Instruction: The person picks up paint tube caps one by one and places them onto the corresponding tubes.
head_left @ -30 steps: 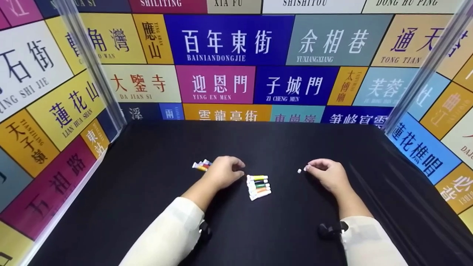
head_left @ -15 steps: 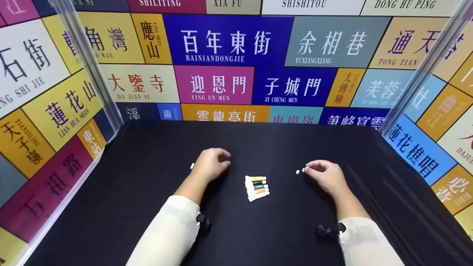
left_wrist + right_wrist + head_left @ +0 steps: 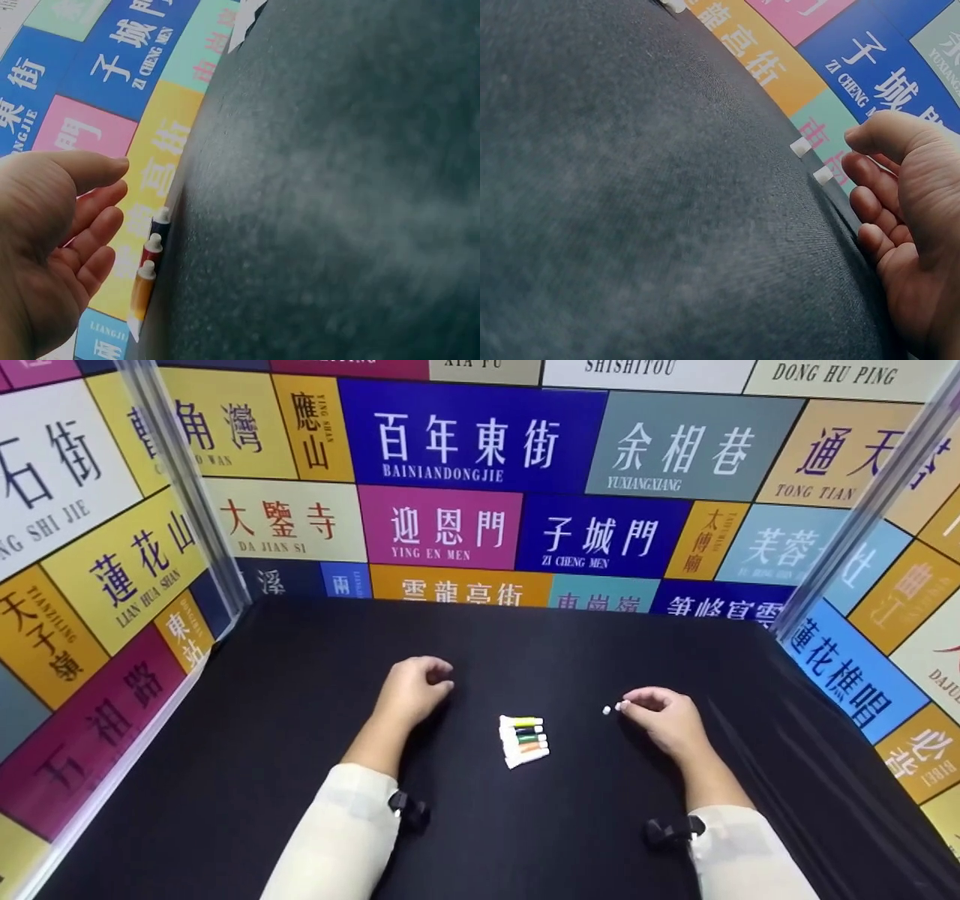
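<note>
My left hand (image 3: 414, 690) is at the left of the table, its fingers loosely bent with nothing in them. Beside it, in the left wrist view, several small paint tubes with white caps lie in a row: a dark one (image 3: 159, 225), a red one (image 3: 151, 251) and an orange-yellow one (image 3: 142, 289). The hand hides them from the head view. On the right, my right hand (image 3: 664, 718) rests loosely curled and holds nothing. Two small white pieces, a nearer one (image 3: 823, 175) and a farther one (image 3: 801, 147), lie just off its fingertips.
A group of paint tubes (image 3: 525, 740), with yellow, dark, green and orange bands, lies side by side mid-table. Black cloth (image 3: 480, 825) covers the table. Colourful sign panels (image 3: 465, 442) stand behind it and at both sides.
My left hand has moved left, away from the middle tubes, and now covers the left-hand tubes in the head view. My right hand stays beside the white pieces.
</note>
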### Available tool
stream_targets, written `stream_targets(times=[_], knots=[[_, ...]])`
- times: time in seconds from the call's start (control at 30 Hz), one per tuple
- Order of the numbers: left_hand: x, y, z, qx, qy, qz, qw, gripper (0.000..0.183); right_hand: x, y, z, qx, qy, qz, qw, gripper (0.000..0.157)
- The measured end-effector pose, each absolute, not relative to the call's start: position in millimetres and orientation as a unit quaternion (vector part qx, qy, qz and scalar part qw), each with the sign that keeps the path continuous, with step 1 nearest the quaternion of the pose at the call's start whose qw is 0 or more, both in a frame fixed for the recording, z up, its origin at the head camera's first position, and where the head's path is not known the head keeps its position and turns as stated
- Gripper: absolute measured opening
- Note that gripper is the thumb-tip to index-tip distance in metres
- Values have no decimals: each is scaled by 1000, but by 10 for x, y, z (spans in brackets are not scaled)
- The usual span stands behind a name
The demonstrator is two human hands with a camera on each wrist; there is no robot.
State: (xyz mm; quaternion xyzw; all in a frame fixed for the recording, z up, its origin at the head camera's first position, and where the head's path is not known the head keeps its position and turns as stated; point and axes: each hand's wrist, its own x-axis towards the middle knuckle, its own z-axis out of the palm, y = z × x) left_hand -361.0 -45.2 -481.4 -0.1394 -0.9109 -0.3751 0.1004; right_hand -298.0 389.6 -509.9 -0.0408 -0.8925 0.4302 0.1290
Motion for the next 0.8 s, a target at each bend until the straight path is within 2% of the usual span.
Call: stream_targets(times=[0.3,0.8], knots=[[-3601,-616,-4795,-101,-913,-389,77,22,-2976,3891,-5052,-42,-890,437,123,26],[-3647,-1079,-4912,-105,-892,-440,5,29,-2975,3881,-5078,-33,-890,439,120,29]])
